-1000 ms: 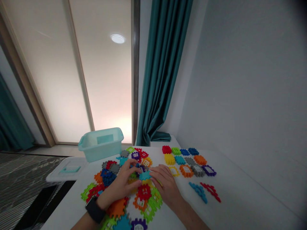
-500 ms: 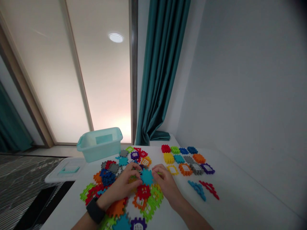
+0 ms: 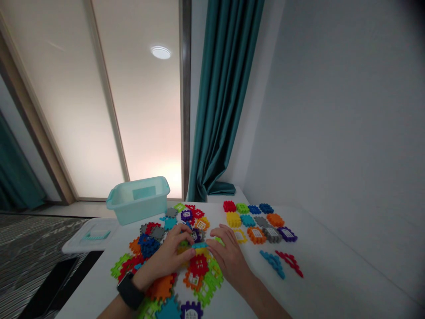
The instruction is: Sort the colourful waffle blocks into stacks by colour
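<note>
Between my hands a light-blue interlocking plastic tile (image 3: pixel 199 245) is held almost edge-on above the pile. My left hand (image 3: pixel 176 250), with a dark watch on its wrist, pinches the tile's left side. Fingers of my right hand (image 3: pixel 227 250) close on its right end. Just below lie a red tile (image 3: pixel 199 265), an orange window tile (image 3: pixel 193 280) and green tiles (image 3: pixel 210 282). Left of my left wrist sits a dark-blue stack of tiles (image 3: pixel 148 245). My fingers partly hide the pieces under them.
Sorted tile stacks, including a yellow one (image 3: pixel 233 219), stand in rows at the right. Nearer me lie a blue strip (image 3: pixel 272 264) and a red strip (image 3: pixel 290 263). A teal bin (image 3: pixel 139 208) and a clear lid (image 3: pixel 91 237) are at the far left.
The light-blue tile has tipped from facing me to nearly edge-on. My right hand has shifted slightly, its fingers now lower on the tile's right side.
</note>
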Demonstrator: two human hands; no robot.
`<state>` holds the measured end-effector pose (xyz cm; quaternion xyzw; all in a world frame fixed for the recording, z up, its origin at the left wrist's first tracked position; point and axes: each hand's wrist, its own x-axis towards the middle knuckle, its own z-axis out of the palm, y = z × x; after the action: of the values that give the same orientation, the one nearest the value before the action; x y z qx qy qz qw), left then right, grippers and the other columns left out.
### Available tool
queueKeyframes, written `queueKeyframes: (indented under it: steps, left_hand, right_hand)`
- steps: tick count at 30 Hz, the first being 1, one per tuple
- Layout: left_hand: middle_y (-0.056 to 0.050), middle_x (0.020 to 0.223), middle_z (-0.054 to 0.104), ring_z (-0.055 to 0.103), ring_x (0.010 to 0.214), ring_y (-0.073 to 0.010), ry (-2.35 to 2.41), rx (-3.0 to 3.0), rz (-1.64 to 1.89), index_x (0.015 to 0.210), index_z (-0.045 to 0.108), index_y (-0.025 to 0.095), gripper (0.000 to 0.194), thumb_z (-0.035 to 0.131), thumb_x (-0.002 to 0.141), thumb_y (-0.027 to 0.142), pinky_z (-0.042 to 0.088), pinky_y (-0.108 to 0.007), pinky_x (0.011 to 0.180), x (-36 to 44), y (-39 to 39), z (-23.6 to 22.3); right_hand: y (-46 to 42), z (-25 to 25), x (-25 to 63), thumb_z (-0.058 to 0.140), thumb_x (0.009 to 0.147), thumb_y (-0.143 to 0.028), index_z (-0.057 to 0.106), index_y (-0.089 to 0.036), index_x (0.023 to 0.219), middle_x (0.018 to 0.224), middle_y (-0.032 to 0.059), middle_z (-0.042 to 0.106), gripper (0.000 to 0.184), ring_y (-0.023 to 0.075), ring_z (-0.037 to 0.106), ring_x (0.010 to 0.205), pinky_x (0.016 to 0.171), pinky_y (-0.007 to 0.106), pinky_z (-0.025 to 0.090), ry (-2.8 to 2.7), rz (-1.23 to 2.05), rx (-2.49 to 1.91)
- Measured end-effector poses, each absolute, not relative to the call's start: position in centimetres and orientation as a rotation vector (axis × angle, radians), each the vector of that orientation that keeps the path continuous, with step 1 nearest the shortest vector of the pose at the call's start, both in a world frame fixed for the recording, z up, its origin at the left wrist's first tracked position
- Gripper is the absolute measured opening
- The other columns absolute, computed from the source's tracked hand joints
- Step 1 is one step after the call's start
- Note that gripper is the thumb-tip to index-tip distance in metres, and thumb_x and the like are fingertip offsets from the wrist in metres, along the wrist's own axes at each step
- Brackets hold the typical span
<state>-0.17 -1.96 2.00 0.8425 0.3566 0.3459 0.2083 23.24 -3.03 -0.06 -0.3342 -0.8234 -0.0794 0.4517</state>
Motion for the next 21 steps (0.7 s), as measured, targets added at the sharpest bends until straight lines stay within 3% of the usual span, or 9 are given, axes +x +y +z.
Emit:
queueKeyframes:
  steps: [5, 11, 17, 21]
  left_hand:
    - [-0.008, 0.123, 0.057, 0.057, 0.118, -0.0237, 0.913, 2.294, 0.983, 0.103, 0.062, 0.024, 0.013, 0.062, 0.094, 0.034, 0.047, -0.041, 0.106, -0.4, -1.9, 2.0]
    - [-0.01, 0.131, 0.052, 0.053, 0.124, -0.0286, 1.031, 2.386, 1.129, 0.119, 0.058, 0.025, 0.039, 0.075, 0.084, 0.028, 0.047, -0.045, 0.106, -0.6, -1.4, 1.2]
    - [-0.012, 0.13, 0.053, 0.053, 0.122, -0.032, 1.14, 2.565, 1.189, 0.121, 0.058, 0.025, 0.051, 0.081, 0.076, 0.025, 0.047, -0.051, 0.104, -0.8, -1.1, 0.5]
    - [-0.012, 0.128, 0.055, 0.056, 0.118, -0.0319, 1.171, 2.608, 1.185, 0.119, 0.059, 0.024, 0.052, 0.083, 0.073, 0.022, 0.049, -0.049, 0.1, -0.6, -1.3, 0.5]
  right_hand:
    - [-3.0, 0.0, 23.4, 0.048, 0.1, -0.013, 0.063, -0.029, 0.106, 0.103, 0.0047, 0.066, 0.023, 0.021, 0.064, 0.102, 0.106, 0.052, 0.048, -2.074, -0.249, -0.772]
    - [-3.1, -0.3, 23.2, 0.051, 0.098, -0.017, 0.06, -0.026, 0.116, 0.124, 0.0082, 0.065, 0.022, 0.0247, 0.06, 0.119, 0.102, 0.047, 0.053, -2.063, -0.013, -0.851]
    - [-3.3, -0.5, 22.8, 0.054, 0.093, -0.014, 0.057, -0.026, 0.124, 0.128, 0.0101, 0.064, 0.034, 0.0268, 0.058, 0.122, 0.105, 0.05, 0.051, -2.067, -0.013, -0.895]
    - [-3.3, -0.5, 22.7, 0.055, 0.094, -0.015, 0.057, -0.026, 0.121, 0.125, 0.0093, 0.065, 0.03, 0.0269, 0.06, 0.119, 0.105, 0.053, 0.049, -2.084, -0.087, -0.901]
